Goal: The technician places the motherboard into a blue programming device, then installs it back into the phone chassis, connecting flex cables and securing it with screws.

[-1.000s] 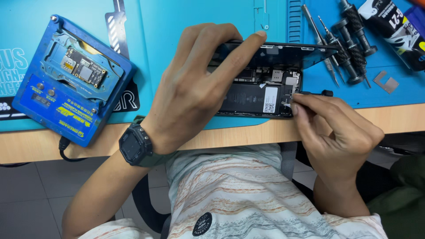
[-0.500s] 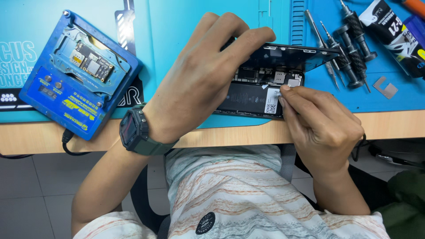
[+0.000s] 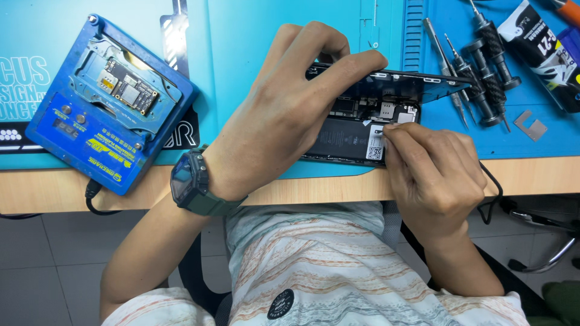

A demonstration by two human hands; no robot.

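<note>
Now the opened phone (image 3: 362,130) lies at the near edge of the blue mat (image 3: 254,36), its dark battery and boards exposed. Compared with a second ago the right hand (image 3: 435,175) has crept from the phone's right end further in over the battery's white label, so the work has shifted inward. Its fingertips (image 3: 393,130) are pinched together; whether they grip a fine tool or tab I cannot tell. The left hand (image 3: 290,115) arches over the phone's left half, fingers (image 3: 356,63) clamped on the raised far edge, wrist bent, green watch (image 3: 190,181) showing. Beyond the right hand sit screwdrivers (image 3: 483,66) and a glue tube (image 3: 541,45); left of the grip, a blue board fixture (image 3: 109,102).
</note>
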